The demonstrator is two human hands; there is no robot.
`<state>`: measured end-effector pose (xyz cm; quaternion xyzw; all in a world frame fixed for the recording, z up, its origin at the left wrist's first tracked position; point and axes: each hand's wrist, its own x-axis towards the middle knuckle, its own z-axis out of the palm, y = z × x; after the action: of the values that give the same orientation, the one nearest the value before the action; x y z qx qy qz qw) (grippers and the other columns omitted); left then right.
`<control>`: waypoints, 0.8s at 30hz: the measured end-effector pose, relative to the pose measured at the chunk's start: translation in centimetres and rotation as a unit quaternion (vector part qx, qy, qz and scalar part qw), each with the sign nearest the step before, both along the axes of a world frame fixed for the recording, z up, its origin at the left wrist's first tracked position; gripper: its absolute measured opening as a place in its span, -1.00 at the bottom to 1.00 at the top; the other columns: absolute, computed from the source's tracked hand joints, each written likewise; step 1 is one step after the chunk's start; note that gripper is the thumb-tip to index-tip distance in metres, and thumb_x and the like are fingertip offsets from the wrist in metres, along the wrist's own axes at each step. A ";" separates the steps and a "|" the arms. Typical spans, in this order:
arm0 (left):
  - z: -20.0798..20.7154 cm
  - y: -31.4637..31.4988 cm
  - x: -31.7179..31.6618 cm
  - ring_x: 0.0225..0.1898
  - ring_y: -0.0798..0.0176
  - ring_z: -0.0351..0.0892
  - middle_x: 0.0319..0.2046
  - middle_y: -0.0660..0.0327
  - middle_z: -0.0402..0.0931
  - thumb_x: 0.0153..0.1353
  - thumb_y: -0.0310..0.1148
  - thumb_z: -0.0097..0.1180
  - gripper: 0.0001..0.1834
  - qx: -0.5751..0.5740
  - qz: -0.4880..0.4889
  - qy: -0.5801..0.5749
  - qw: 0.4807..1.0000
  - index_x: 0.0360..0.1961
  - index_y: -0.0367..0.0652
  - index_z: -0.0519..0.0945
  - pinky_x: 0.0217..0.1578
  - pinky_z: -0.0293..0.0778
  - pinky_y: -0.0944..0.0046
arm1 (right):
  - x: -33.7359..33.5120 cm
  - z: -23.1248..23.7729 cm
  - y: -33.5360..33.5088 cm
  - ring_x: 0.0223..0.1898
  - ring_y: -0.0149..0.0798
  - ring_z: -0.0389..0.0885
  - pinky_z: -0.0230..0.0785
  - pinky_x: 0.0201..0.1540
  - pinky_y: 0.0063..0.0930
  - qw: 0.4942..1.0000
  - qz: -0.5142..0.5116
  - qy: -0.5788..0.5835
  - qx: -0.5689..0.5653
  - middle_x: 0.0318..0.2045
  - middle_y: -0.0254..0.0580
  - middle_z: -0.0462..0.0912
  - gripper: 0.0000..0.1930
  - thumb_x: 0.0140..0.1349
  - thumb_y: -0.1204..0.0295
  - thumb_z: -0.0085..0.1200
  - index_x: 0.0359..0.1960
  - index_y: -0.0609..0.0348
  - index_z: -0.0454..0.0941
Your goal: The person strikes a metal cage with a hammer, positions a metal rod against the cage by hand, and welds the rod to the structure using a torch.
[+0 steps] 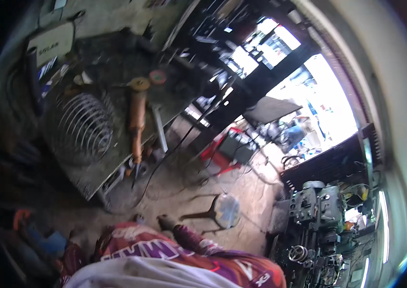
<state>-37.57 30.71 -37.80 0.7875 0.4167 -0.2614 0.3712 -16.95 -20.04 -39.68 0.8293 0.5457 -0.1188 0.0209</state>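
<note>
My right hand (167,222) hangs low in front of my body, at the end of a purple patterned sleeve (191,237). It is dark and blurred, and its fingers do not show clearly. Nothing can be made out in it. On the left, what looks like my left hand (79,236) is a smeared shape beside the other sleeve; its fingers cannot be read. An orange angle grinder (137,113) with a round disc lies on the dark workbench (117,55), beyond both hands. Nearest to my right hand is a small stool (226,211) with a worn bluish top.
A wire cage guard (88,126) and a flat metal bar (159,128) rest on the bench. A red stand (220,156) carries a dark box (237,148). A cable runs across the floor. At right is a large lathe-like machine (316,204); beyond, a bright doorway (325,91).
</note>
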 end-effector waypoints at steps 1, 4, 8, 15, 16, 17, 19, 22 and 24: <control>1.0 2.6 -2.7 -0.01 -0.06 0.62 -0.05 -0.12 0.63 0.27 0.01 0.11 -0.47 0.031 0.033 -0.014 0.999 0.04 -0.22 0.61 0.02 0.50 0.02 | -0.9 0.4 3.2 -0.34 -0.01 0.66 0.49 -0.26 -0.15 0.998 -0.031 0.042 0.037 -0.34 -0.02 0.66 -0.78 0.04 0.36 0.11 -0.27 0.12 0.59; 5.0 6.7 -5.1 0.02 -0.12 0.60 -0.05 -0.12 0.62 0.25 0.06 0.14 -0.40 0.069 0.137 -0.182 0.971 0.05 -0.27 0.58 0.03 0.47 0.00 | -4.2 5.4 6.4 -0.33 -0.09 0.67 0.51 -0.30 -0.13 0.969 -0.103 0.151 -0.169 -0.31 -0.04 0.67 -0.69 0.13 0.20 0.13 -0.18 0.13 0.61; 15.0 5.0 1.0 0.06 0.13 0.57 0.08 0.04 0.58 0.34 -0.14 0.14 -0.50 0.175 0.351 -0.313 0.865 0.17 -0.26 0.51 0.11 0.44 0.19 | -4.6 7.7 -0.5 0.00 -0.03 0.63 0.40 0.05 -0.10 0.935 -0.300 0.163 -0.097 -0.08 -0.06 0.70 -0.68 0.25 0.14 0.03 -0.08 -0.07 0.69; 28.5 4.0 11.9 0.01 0.17 0.60 -0.03 0.03 0.62 0.36 -0.22 0.18 -0.58 0.248 0.252 -0.591 0.725 0.08 -0.33 0.52 0.05 0.47 0.22 | 2.1 -0.5 -3.8 -0.06 0.14 0.64 0.47 -0.04 -0.05 0.947 -0.207 0.183 -0.163 -0.11 0.07 0.68 -0.69 0.25 0.23 0.03 -0.03 0.01 0.57; 29.8 3.8 13.2 0.00 0.17 0.61 -0.06 0.01 0.63 0.36 -0.22 0.17 -0.59 0.299 0.208 -0.598 0.714 0.06 -0.34 0.52 0.05 0.47 0.22 | 4.1 1.4 -1.3 0.07 0.12 0.61 0.47 0.08 -0.09 0.921 -0.200 0.261 -0.209 0.00 0.15 0.64 -0.61 0.27 0.17 0.04 0.07 0.03 0.53; 31.1 3.8 15.2 0.00 0.17 0.61 -0.06 0.01 0.63 0.36 -0.22 0.17 -0.59 0.302 0.213 -0.595 0.714 0.06 -0.34 0.52 0.05 0.47 0.22 | 6.1 0.3 -2.2 -0.03 0.18 0.64 0.50 -0.04 0.00 0.935 -0.197 0.260 -0.140 -0.12 0.16 0.67 -0.67 0.25 0.23 0.07 -0.01 0.07 0.51; 33.0 3.7 19.3 0.03 0.14 0.60 -0.06 0.00 0.63 0.35 -0.15 0.18 -0.57 0.283 0.169 -0.596 0.732 0.05 -0.30 0.54 0.07 0.46 0.21 | 9.8 -1.6 -3.2 -0.26 0.07 0.65 0.49 -0.20 -0.05 0.969 -0.161 0.186 -0.006 -0.31 0.00 0.67 -0.74 0.27 0.21 0.05 -0.11 0.04 0.51; 36.1 4.1 24.2 0.07 0.04 0.58 -0.04 -0.01 0.63 0.32 0.09 0.13 -0.43 0.366 0.146 -0.420 0.818 0.06 -0.23 0.57 0.11 0.42 0.15 | 16.2 -2.2 -3.1 -0.41 -0.05 0.59 0.46 -0.35 -0.11 0.872 -0.324 0.365 0.035 -0.41 -0.12 0.61 -0.77 0.31 0.20 0.00 -0.18 0.05 0.51; 35.5 7.6 25.6 0.09 -0.01 0.57 -0.01 0.00 0.62 0.28 0.20 0.09 -0.34 0.367 0.146 -0.365 0.843 0.09 -0.19 0.57 0.13 0.41 0.11 | 20.5 -2.7 -3.1 -0.51 -0.13 0.56 0.43 -0.45 -0.16 0.772 -0.410 0.482 0.057 -0.48 -0.20 0.57 -0.77 0.34 0.19 -0.04 -0.22 0.05 0.51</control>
<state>-11.99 38.29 -2.34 0.8348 0.4265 0.2746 0.2140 3.56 -23.10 -42.40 0.8081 0.0978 -0.4686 -0.3431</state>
